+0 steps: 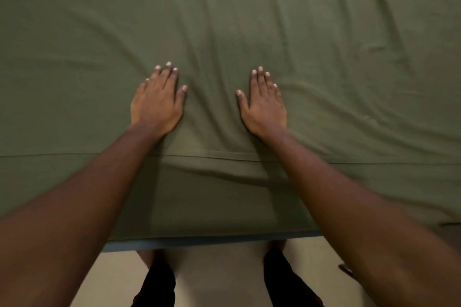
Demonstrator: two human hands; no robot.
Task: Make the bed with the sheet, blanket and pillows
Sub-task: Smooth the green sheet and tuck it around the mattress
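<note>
Head view, looking down. Olive-green sheet (224, 20) spread over the bed, filling most of the frame and draping over the near edge. Creased throughout, with folds fanning away from between the hands.

Left hand (157, 102) flat on the sheet, palm down, fingers straight and close together, gripping nothing. Right hand (264, 107) likewise flat, palm down, fingers extended, thumb angled inward, gripping nothing. Hands apart, side by side, just beyond a stitched hem line (74, 156) running across the cloth.

Below the sheet's lower edge, a narrow blue strip (199, 242). Beneath that, pale floor (219, 279) and two legs in dark clothing (159, 284).
</note>
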